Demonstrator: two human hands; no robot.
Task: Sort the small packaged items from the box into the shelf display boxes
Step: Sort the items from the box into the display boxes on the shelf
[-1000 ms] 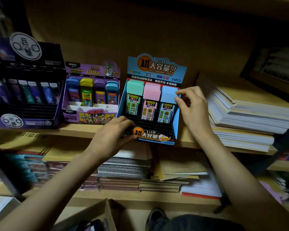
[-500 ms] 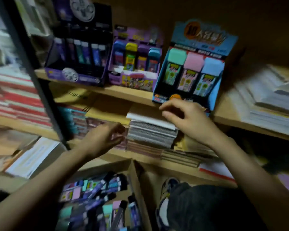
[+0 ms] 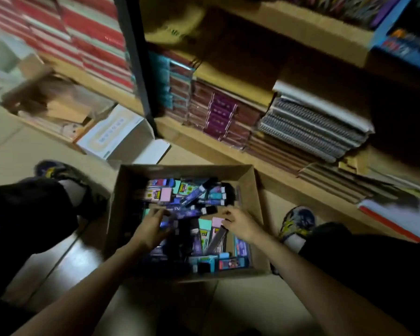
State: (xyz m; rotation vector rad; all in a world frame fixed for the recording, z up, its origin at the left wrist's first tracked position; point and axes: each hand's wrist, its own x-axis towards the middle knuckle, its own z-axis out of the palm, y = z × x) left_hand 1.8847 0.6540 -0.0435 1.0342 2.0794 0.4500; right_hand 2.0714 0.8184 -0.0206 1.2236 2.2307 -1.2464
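Box of pkgd items on tan floor by notebook shelves.

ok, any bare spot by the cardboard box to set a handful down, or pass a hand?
Free: floor bordered by the white box and the left shoe; also floor at the near side of the cardboard box, between the forearms. Crowded: that box, heaped with packaged items, left hand and right hand in it; shelf packed with spiral notebooks.
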